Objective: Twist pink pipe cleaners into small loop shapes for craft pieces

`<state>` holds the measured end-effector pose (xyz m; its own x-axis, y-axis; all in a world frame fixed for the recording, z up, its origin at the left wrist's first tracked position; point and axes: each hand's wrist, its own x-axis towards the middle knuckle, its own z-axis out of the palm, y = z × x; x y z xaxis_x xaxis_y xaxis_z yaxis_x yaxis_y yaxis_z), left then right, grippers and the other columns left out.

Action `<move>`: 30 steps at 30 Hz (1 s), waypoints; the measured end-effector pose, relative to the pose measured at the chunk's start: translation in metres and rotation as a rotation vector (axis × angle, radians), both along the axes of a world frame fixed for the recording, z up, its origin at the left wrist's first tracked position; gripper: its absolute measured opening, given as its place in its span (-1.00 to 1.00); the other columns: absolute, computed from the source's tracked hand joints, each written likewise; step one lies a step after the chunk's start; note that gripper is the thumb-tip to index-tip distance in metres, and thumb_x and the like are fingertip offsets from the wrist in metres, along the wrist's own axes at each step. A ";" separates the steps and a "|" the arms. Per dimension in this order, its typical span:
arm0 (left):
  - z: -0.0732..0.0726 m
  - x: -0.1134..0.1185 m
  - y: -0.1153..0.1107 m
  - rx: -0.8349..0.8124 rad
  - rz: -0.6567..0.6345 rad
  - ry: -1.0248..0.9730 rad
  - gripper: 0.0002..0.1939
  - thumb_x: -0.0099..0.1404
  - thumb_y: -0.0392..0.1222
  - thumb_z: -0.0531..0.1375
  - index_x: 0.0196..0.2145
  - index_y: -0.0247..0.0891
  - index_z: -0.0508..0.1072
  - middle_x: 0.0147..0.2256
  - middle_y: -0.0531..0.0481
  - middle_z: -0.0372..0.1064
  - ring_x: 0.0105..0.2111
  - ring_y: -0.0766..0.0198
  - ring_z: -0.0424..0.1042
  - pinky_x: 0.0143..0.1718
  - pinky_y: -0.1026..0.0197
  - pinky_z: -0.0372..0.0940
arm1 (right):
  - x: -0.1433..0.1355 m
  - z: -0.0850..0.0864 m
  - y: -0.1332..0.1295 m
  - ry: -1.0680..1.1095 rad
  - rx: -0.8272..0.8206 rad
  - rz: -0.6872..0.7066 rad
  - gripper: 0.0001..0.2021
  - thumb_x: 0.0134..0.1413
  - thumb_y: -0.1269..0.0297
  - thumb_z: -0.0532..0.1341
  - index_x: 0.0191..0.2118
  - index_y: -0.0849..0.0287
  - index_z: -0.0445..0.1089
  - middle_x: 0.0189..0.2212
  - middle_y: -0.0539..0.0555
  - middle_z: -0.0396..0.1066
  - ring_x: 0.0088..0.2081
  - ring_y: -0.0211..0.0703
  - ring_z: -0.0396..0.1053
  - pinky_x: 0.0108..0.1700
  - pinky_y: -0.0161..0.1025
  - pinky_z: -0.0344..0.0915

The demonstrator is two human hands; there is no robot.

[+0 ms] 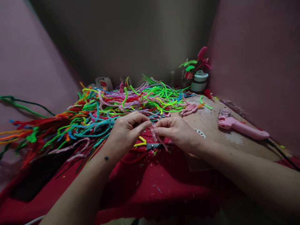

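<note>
Between my fingertips is a pink pipe cleaner, bent, with its ends hanging down. My left hand pinches it from the left, thumb and forefinger together. From the other side my right hand pinches the same piece, almost touching the left fingertips. Just below my hands, scissors with dark metal at the pivot and a red handle lie on the red cloth. Yellow pieces lie beside them. Behind my hands spreads a big heap of many-coloured pipe cleaners.
On a board at the right rests a pink hot-tool with a black cord. A pale jar stands at the back near pink and green pipe-cleaner flowers. A dark flat object lies at the left. Walls rise on both sides.
</note>
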<state>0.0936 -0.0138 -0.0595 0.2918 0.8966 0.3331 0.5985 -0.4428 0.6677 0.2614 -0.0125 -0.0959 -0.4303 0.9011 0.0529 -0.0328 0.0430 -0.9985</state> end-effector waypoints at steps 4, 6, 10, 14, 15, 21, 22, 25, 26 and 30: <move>0.004 0.001 -0.001 -0.326 0.017 -0.148 -0.85 0.11 -0.17 0.21 -0.46 -0.33 0.45 -0.68 0.11 0.26 -0.68 0.44 0.20 -0.68 0.40 0.08 | 0.001 0.000 0.000 -0.052 0.066 -0.022 -0.85 -0.05 0.33 0.17 -0.55 0.27 0.36 -0.67 -0.06 0.25 -0.64 -0.41 0.12 -0.60 -0.40 0.06; 0.005 0.001 -0.001 -0.467 0.002 -0.250 -0.85 0.09 -0.17 0.22 -0.44 -0.34 0.44 -0.71 0.11 0.27 -0.72 0.43 0.21 -0.73 0.41 0.08 | 0.000 0.002 -0.001 -0.057 0.078 -0.030 -0.83 -0.04 0.34 0.18 -0.56 0.28 0.35 -0.67 -0.06 0.26 -0.62 -0.42 0.13 -0.56 -0.40 0.09; 0.003 0.002 0.000 -0.536 -0.023 -0.352 -0.85 0.07 -0.20 0.25 -0.46 -0.36 0.43 -0.67 0.05 0.35 -0.70 0.39 0.29 -0.69 0.39 0.21 | -0.004 0.003 -0.004 0.097 -0.025 -0.039 -0.83 0.00 0.30 0.19 -0.52 0.27 0.32 -0.61 -0.03 0.34 -0.57 -0.38 0.26 -0.46 -0.37 0.23; 0.001 0.001 0.001 -0.453 -0.029 -0.379 -0.86 0.08 -0.21 0.25 -0.46 -0.38 0.43 -0.62 0.01 0.40 -0.63 0.35 0.38 -0.60 0.36 0.29 | -0.004 0.000 -0.003 0.267 -0.210 0.081 -0.81 0.00 0.23 0.23 -0.44 0.27 0.32 -0.53 0.04 0.44 -0.56 -0.32 0.36 -0.46 -0.32 0.32; 0.001 0.000 0.001 -0.453 -0.032 -0.383 -0.86 0.09 -0.21 0.24 -0.46 -0.38 0.43 -0.62 0.00 0.41 -0.63 0.35 0.39 -0.60 0.36 0.30 | -0.004 -0.001 -0.002 0.272 -0.238 0.108 -0.80 -0.03 0.23 0.25 -0.45 0.28 0.34 -0.53 0.06 0.45 -0.56 -0.32 0.37 -0.47 -0.33 0.33; -0.005 0.004 0.001 -0.472 -0.044 -0.456 -0.88 0.06 -0.22 0.25 -0.46 -0.35 0.43 -0.57 0.00 0.44 -0.60 0.32 0.42 -0.55 0.32 0.33 | -0.002 -0.004 0.003 0.213 -0.324 0.080 -0.84 -0.17 0.33 0.34 -0.48 0.32 0.39 -0.61 0.06 0.44 -0.61 -0.27 0.39 -0.54 -0.34 0.36; -0.006 0.006 0.001 -0.446 -0.022 -0.449 -0.89 0.06 -0.23 0.25 -0.46 -0.35 0.43 -0.57 0.01 0.43 -0.59 0.32 0.42 -0.54 0.32 0.34 | -0.003 -0.005 0.004 0.198 -0.333 0.057 -0.88 -0.13 0.36 0.31 -0.48 0.32 0.40 -0.62 0.06 0.43 -0.63 -0.27 0.38 -0.56 -0.34 0.36; -0.009 0.015 -0.003 -0.343 0.051 -0.395 -0.93 0.09 -0.27 0.21 -0.47 -0.34 0.42 -0.59 0.05 0.41 -0.60 0.36 0.39 -0.54 0.35 0.31 | -0.003 -0.005 0.005 0.170 -0.362 0.029 -0.91 0.00 0.46 0.19 -0.47 0.32 0.39 -0.63 0.06 0.42 -0.65 -0.27 0.38 -0.58 -0.35 0.36; -0.010 0.016 -0.003 -0.302 0.070 -0.373 -0.94 0.10 -0.28 0.19 -0.47 -0.34 0.42 -0.59 0.06 0.40 -0.61 0.38 0.37 -0.56 0.37 0.29 | -0.003 -0.005 0.005 0.170 -0.375 0.040 -0.89 0.03 0.48 0.15 -0.46 0.33 0.40 -0.63 0.06 0.42 -0.64 -0.27 0.38 -0.58 -0.34 0.37; -0.011 0.017 -0.004 -0.174 0.085 -0.300 -0.94 0.12 -0.29 0.17 -0.46 -0.32 0.43 -0.59 0.09 0.36 -0.61 0.43 0.31 -0.58 0.41 0.24 | -0.002 -0.003 0.005 0.171 -0.416 0.082 -0.87 0.07 0.49 0.13 -0.46 0.34 0.38 -0.64 0.06 0.41 -0.66 -0.32 0.36 -0.60 -0.39 0.33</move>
